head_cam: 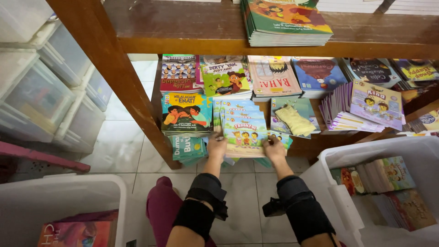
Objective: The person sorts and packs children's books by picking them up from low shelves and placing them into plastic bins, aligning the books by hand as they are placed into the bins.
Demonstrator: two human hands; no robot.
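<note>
Currently, both hands grip one stack of thin children's picture books (243,130) with a pale blue cover, resting on the lower wooden shelf (311,145). The left hand (216,147) closes its fingers on the stack's lower left corner; the right hand (274,147) closes its fingers on the lower right corner. Both forearms carry black wrist wraps.

Just left of the left fingers lies a green-covered book stack (186,113), with teal booklets (188,147) below it. Beyond the right fingers a yellow cloth (295,120) lies on another book. Well right of the right hand stands a white plastic bin (340,201) holding books. A second white bin (107,192) stands well left.
</note>
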